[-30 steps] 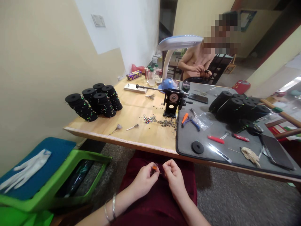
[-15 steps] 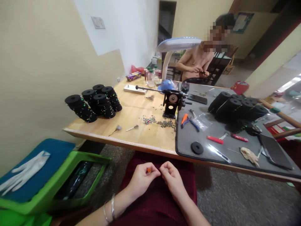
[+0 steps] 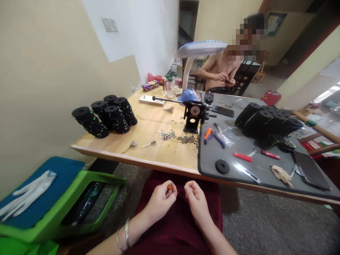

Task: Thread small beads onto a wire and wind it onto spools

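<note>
Over my lap, my left hand [image 3: 161,200] is closed around a small orange object [image 3: 169,187], whose kind I cannot make out. A tiny dark bit shows at the tips of its thumb and forefinger. My right hand [image 3: 196,200] is pinched a short way to the right, its fingertips together. Whatever is in that pinch is too small to name. Both hands are below the table's front edge, above dark red cloth [image 3: 177,226]. Nearest on the tabletop are small coloured beads [image 3: 168,135] and a heap of little brassy pieces [image 3: 187,139].
A black hand-cranked device [image 3: 191,117] stands mid-table beneath a lamp [image 3: 202,49]. Black foam spools [image 3: 111,117] are stacked at left, more [image 3: 261,118] at right. Pliers [image 3: 214,137] and red-handled tools lie on the grey mat [image 3: 186,170]. A co-worker [image 3: 220,72] sits opposite.
My hands have moved apart; their fingertips were together before. My left hand has turned slightly, and the orange object sits a little higher.
</note>
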The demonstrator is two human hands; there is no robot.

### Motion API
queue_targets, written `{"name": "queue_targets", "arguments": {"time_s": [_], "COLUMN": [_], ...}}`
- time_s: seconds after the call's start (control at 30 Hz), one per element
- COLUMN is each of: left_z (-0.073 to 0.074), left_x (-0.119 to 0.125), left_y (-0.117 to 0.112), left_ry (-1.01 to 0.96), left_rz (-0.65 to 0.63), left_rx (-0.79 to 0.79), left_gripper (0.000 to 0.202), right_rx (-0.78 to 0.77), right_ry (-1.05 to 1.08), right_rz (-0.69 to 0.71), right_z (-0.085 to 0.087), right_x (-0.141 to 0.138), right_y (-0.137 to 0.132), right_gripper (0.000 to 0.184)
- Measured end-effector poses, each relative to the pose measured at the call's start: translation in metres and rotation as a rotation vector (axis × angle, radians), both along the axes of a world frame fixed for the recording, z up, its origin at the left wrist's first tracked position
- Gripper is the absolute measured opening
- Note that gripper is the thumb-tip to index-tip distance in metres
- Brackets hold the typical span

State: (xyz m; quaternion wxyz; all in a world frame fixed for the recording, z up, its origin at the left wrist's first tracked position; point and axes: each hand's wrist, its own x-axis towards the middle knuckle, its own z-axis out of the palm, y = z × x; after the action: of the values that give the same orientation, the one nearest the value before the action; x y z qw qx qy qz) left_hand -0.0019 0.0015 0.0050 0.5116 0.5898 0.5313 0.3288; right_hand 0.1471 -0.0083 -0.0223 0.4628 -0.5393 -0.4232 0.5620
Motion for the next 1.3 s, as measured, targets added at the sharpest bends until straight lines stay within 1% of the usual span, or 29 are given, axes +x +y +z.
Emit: {"name": "queue_targets", "arguments": {"time_s": [0.07,0.17,0.3,0.47,0.53,0.7,0.83,0.97,1.03,1.13,1.23,1.3], "left_z": [-0.001,-0.002,0.001,0.007,0.007,0.001,-0.002,0.000,0.000,0.001,0.005,0.008], "left_x": [0.001,0.002,0.001,-0.006,-0.008,-0.008,-0.010,-0.023,-0.030,-0.036,-0.031,-0.023], "left_y": [0.000,-0.001,-0.001,0.004,0.006,0.007,0.008,0.016,0.018,0.015,0.007,0.003], "left_ry": [0.023,0.033,-0.022,-0.069,-0.079,-0.010,-0.013,-0.051,-0.057,-0.040,-0.041,-0.081], "left_rz": [0.013,0.031,0.024,0.034,0.034,0.097,0.134,0.255,0.281,0.223,0.112,0.052], "left_rx": [0.002,0.000,-0.030,0.030,0.051,0.107,0.138,0.129,0.108,0.041,-0.077,-0.145], "left_gripper": [0.005,0.010,0.014,0.017,0.020,0.019,0.019,0.021,0.022,0.022,0.020,0.021], "right_rx": [0.012,0.017,-0.016,-0.032,-0.030,0.021,0.044,0.042,0.022,0.030,0.098,0.149], "right_ry": [-0.012,-0.001,0.032,-0.006,-0.035,-0.076,-0.091,-0.047,0.004,0.028,-0.065,-0.147], "right_rz": [0.011,0.028,0.063,0.232,0.254,0.185,0.140,0.031,-0.025,-0.070,-0.077,-0.062], "right_z": [0.000,0.001,0.002,0.004,0.006,0.010,0.012,0.013,0.013,0.012,0.011,0.011], "right_x": [-0.001,-0.002,0.000,0.000,0.000,-0.002,0.000,0.004,0.005,0.005,0.005,0.005], "right_y": [0.000,0.000,0.001,0.000,-0.001,-0.003,-0.004,-0.006,-0.007,-0.008,-0.009,-0.009], "right_gripper": [0.027,0.028,0.029,0.023,0.019,0.012,0.011,0.012,0.013,0.017,0.021,0.022]}}
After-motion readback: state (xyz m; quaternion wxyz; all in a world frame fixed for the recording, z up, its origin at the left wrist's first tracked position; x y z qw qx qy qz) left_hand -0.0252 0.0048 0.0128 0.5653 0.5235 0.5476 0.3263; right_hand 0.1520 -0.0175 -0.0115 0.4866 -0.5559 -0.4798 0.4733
